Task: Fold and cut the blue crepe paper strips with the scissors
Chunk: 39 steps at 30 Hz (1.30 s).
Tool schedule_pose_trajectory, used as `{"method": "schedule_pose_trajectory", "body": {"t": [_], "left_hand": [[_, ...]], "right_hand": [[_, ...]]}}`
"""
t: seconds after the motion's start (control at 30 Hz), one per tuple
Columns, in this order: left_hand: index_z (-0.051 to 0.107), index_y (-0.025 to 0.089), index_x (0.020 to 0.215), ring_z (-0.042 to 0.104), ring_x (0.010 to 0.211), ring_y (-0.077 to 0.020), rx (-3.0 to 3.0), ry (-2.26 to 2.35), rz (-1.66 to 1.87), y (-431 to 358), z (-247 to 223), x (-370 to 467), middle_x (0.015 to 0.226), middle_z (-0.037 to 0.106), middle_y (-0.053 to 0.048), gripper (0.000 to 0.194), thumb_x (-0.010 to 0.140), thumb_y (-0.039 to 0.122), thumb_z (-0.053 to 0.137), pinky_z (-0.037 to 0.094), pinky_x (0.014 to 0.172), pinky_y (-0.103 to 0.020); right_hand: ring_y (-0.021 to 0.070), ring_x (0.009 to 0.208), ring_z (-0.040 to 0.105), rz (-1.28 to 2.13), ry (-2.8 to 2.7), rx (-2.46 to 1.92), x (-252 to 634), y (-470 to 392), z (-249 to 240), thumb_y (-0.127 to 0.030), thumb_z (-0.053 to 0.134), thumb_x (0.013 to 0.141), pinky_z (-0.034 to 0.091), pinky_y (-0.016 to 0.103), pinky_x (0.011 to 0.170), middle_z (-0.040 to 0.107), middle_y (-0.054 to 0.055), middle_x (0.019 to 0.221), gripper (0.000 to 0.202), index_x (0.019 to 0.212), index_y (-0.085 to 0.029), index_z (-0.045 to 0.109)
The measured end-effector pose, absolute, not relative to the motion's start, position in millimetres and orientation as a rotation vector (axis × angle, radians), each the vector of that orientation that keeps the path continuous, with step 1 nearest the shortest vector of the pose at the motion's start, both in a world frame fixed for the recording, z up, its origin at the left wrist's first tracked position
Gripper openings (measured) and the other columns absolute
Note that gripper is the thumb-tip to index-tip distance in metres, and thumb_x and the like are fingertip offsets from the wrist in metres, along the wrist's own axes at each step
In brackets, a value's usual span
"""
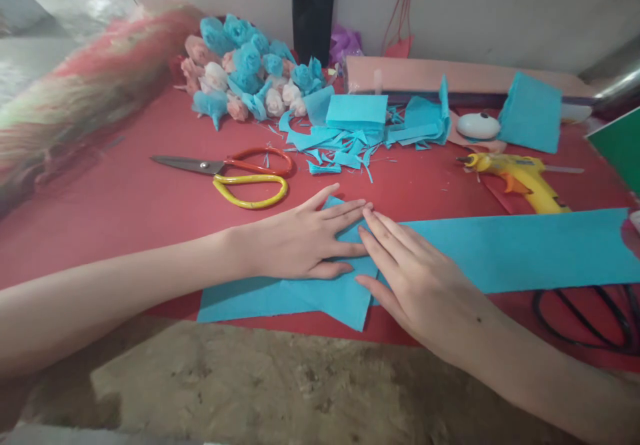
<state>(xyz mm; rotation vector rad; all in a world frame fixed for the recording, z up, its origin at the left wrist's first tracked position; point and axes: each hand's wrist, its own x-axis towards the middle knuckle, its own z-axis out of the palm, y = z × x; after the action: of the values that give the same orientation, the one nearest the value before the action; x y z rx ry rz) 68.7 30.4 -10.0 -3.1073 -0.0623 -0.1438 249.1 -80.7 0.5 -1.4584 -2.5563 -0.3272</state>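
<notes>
A long strip of blue crepe paper point(520, 248) runs across the front of the red table. Over its left part lies a shorter blue paper piece point(345, 302), set at an angle. My left hand point(300, 242) rests flat on this piece with fingers spread. My right hand point(415, 272) lies palm down at the piece's right edge, fingers stretched out, its fingertips meeting those of my left hand. Behind my left hand, scissors point(220, 168) with one red and one yellow handle lie with blades pointing left.
Blue, pink and white paper flowers point(250, 65) are heaped at the back. Blue scraps point(345, 145) and a folded blue stack point(357, 110) lie mid-table. At right are a yellow glue gun point(525, 175), a white oval object point(479, 126) and a black cord point(580, 315).
</notes>
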Motion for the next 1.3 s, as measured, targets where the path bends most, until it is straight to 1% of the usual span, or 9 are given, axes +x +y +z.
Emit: {"method": "schedule_pose_trajectory", "body": {"t": [0.17,0.3,0.47,0.67,0.77,0.9,1.0,1.17,1.3], "left_hand": [[0.045,0.022,0.131,0.027,0.139,-0.0302,-3.102,-0.057,-0.136,30.1,-9.4,68.4,0.147,0.03,-0.024,0.042,0.096,0.04,0.034,0.025,0.108,-0.057],[0.046,0.022,0.131,0.027,0.138,-0.0308,-3.103,-0.048,-0.132,29.8,-9.7,68.1,0.147,0.028,-0.024,0.042,0.096,0.04,0.033,0.026,0.107,-0.058],[0.043,0.023,0.134,0.027,0.139,-0.0308,-3.097,-0.051,-0.12,30.3,-11.1,68.4,0.147,0.028,-0.025,0.043,0.096,0.041,0.032,0.026,0.107,-0.057],[0.049,0.022,0.127,0.024,0.14,-0.0302,-3.104,-0.148,-0.111,24.3,-8.5,66.0,0.148,0.027,-0.023,0.041,0.096,0.042,0.031,0.025,0.108,-0.057],[0.051,0.022,0.124,0.026,0.139,-0.033,-3.116,-0.224,-0.084,20.7,-5.4,62.5,0.148,0.027,-0.023,0.04,0.095,0.044,0.034,0.028,0.107,-0.057],[0.045,0.021,0.132,0.032,0.135,-0.0368,-3.13,-0.252,-0.063,20.9,-2.6,56.2,0.148,0.026,-0.025,0.051,0.092,0.052,0.038,0.028,0.106,-0.058],[0.038,0.019,0.138,0.03,0.137,-0.0356,-3.127,-0.299,-0.055,23.0,-3.0,52.0,0.149,0.026,-0.022,0.063,0.089,0.059,0.039,0.023,0.108,-0.059],[0.028,0.0,0.141,0.027,0.139,-0.0322,-3.107,-0.484,-0.096,23.1,-8.8,48.6,0.148,0.027,-0.023,0.097,0.08,0.074,0.036,0.016,0.114,-0.053],[0.033,-0.004,0.138,0.027,0.138,-0.0355,-3.046,-0.577,-0.102,20.4,-11.9,45.8,0.147,0.026,-0.027,0.1,0.078,0.076,0.035,0.017,0.114,-0.052]], "right_hand": [[0.0372,0.12,0.05,-0.3,-2.527,-1.538,246.0,-88.6,-7.5,-0.05,0.028,0.094,0.049,0.049,0.093,0.05,0.028,0.13,0.067,0.123,0.004,0.054],[0.0404,0.118,0.05,-0.297,-2.503,-1.591,244.3,-90.6,-7.0,-0.056,0.042,0.087,0.049,0.05,0.091,0.05,0.031,0.129,0.07,0.123,0.002,0.055],[0.0447,0.116,0.05,-0.319,-2.471,-1.606,243.3,-92.5,-7.5,-0.059,0.057,0.077,0.049,0.051,0.088,0.049,0.038,0.125,0.074,0.12,0.001,0.058],[0.0437,0.12,0.046,-0.28,-2.472,-1.668,241.1,-93.8,-5.5,-0.061,0.048,0.081,0.043,0.055,0.095,0.046,0.037,0.128,0.074,0.125,-0.002,0.056],[0.0432,0.122,0.044,-0.287,-2.475,-1.692,239.7,-94.8,-5.5,-0.063,0.047,0.081,0.041,0.055,0.097,0.045,0.037,0.13,0.076,0.13,-0.005,0.052],[0.0433,0.125,0.041,-0.31,-2.484,-1.719,239.0,-96.5,-8.5,-0.066,0.05,0.077,0.04,0.055,0.098,0.04,0.037,0.134,0.083,0.135,-0.007,0.045],[0.0428,0.126,0.04,-0.319,-2.497,-1.737,239.1,-97.0,-10.7,-0.067,0.051,0.075,0.04,0.054,0.099,0.038,0.037,0.135,0.089,0.136,-0.004,0.043],[0.0418,0.125,0.041,-0.323,-2.488,-1.75,239.2,-96.5,-11.1,-0.069,0.05,0.075,0.04,0.054,0.099,0.038,0.036,0.135,0.088,0.133,-0.003,0.046],[0.0433,0.125,0.041,-0.325,-2.452,-1.77,238.8,-96.7,-10.3,-0.07,0.053,0.073,0.04,0.055,0.097,0.039,0.037,0.133,0.088,0.133,-0.006,0.047]]}}
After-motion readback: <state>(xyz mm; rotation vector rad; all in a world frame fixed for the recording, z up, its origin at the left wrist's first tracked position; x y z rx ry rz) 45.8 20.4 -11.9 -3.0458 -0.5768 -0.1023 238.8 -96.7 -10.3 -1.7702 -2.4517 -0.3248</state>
